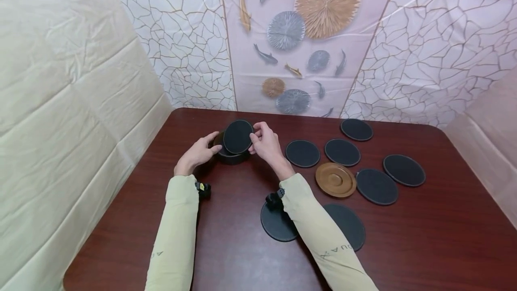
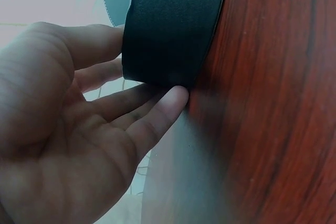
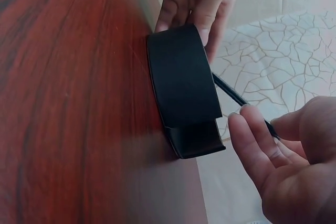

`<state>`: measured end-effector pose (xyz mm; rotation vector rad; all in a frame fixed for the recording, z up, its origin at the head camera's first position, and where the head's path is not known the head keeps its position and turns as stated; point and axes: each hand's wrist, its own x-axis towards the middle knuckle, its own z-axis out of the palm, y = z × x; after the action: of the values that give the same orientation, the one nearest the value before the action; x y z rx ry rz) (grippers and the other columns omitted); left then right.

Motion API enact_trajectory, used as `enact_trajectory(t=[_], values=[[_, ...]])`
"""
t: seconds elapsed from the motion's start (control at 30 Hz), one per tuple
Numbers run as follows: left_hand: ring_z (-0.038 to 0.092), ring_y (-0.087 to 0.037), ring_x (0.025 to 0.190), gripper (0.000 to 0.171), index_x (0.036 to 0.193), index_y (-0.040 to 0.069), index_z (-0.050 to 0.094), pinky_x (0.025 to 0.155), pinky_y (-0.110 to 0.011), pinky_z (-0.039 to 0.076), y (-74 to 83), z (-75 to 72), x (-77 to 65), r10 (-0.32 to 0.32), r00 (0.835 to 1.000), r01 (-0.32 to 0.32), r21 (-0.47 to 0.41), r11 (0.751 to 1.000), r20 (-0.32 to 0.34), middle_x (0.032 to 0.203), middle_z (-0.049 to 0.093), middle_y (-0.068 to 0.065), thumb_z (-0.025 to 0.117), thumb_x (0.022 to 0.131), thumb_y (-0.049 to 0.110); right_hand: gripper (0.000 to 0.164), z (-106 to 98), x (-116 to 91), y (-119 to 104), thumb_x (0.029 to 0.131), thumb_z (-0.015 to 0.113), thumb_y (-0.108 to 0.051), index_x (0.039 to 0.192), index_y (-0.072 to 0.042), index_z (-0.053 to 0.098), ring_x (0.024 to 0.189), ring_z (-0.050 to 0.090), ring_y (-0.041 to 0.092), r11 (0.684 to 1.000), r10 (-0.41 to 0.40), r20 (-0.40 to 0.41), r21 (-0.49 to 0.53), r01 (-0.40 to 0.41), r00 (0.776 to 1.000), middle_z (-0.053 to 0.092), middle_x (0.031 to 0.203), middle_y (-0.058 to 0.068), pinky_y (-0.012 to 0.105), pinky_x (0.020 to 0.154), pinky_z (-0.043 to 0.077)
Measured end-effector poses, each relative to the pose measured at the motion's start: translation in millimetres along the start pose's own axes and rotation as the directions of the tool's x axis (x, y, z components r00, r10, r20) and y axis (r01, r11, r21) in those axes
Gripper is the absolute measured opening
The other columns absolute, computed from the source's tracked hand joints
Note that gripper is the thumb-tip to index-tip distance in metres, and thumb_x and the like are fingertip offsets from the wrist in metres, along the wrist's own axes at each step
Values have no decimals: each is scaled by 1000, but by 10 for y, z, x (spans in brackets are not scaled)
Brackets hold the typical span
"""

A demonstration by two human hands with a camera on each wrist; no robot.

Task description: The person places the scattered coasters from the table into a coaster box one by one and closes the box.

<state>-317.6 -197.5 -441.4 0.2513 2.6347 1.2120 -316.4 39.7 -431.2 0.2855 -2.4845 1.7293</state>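
Note:
A low, round black coaster holder (image 1: 233,159) stands on the table, its dark side wall (image 2: 173,30) filling the top of the left wrist view. My left hand (image 1: 198,152) grips its left side, thumb at the rim and fingers around the wall. Between thumb and fingers, my right hand (image 1: 267,145) pinches the right edge of a round black coaster (image 1: 238,136). That coaster is tilted, its far edge over the holder's opening; from the side, in the right wrist view, it looks like a thin slanted strip (image 3: 231,91). A notch shows in the holder's wall (image 3: 184,77) there.
Several black round coasters (image 1: 303,153) lie flat and scattered on the right half of the reddish-brown table (image 1: 230,237). Among them sits a brown grooved disc (image 1: 335,180). Two coasters (image 1: 278,222) lie partly under my right forearm. A patterned cloth (image 1: 194,48) hangs behind the table.

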Motion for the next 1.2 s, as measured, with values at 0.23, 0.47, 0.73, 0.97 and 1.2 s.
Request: enact_trajectory(t=[0.23, 0.47, 0.73, 0.97, 1.2], values=[[25, -31, 149, 64, 157, 15, 23, 118, -52, 25, -4, 12, -5, 1, 1000, -1, -7, 1000, 7, 159, 31, -13, 52, 102, 28, 28, 70, -39, 9, 97, 59, -9, 124, -4, 53, 65, 71, 27, 999, 32, 31, 19, -33, 999, 65, 93, 15, 43, 65, 59], [29, -32, 147, 62, 157, 13, 24, 117, -52, 28, -4, 56, 26, 40, 999, -40, 9, 999, 7, 159, 32, -12, 50, 102, 24, 29, 98, -69, 9, 96, 63, -12, 123, -4, 56, 62, 69, 23, 998, 67, 87, 12, -69, 994, 69, 91, 15, 35, 60, 59], [26, -30, 149, 61, 157, 16, 24, 118, -51, 26, 20, 52, -6, 22, 1000, -22, -21, 1000, 5, 160, 31, -10, 50, 103, 25, 32, 34, -56, -9, 97, 62, -16, 127, -7, 56, 64, 65, 19, 989, 114, 144, -114, -98, 983, 68, 91, 13, 33, 58, 58], [26, -32, 148, 58, 156, 18, 28, 117, -52, 26, 12, 34, -16, 11, 1000, -10, -45, 999, 10, 160, 30, -12, 50, 103, 24, 37, -108, -54, -34, 99, 58, -27, 131, -10, 55, 69, 65, 27, 956, 224, 269, -245, -159, 937, 68, 94, 14, 33, 59, 56], [26, -32, 148, 58, 156, 19, 29, 117, -52, 27, 6, 43, -8, 13, 1000, -11, -73, 997, 14, 160, 29, -13, 51, 102, 24, 27, -282, -63, -95, 100, 55, -31, 120, -13, 60, 78, 67, 37, 959, 226, 294, -234, -159, 929, 69, 100, 24, 32, 60, 55]])
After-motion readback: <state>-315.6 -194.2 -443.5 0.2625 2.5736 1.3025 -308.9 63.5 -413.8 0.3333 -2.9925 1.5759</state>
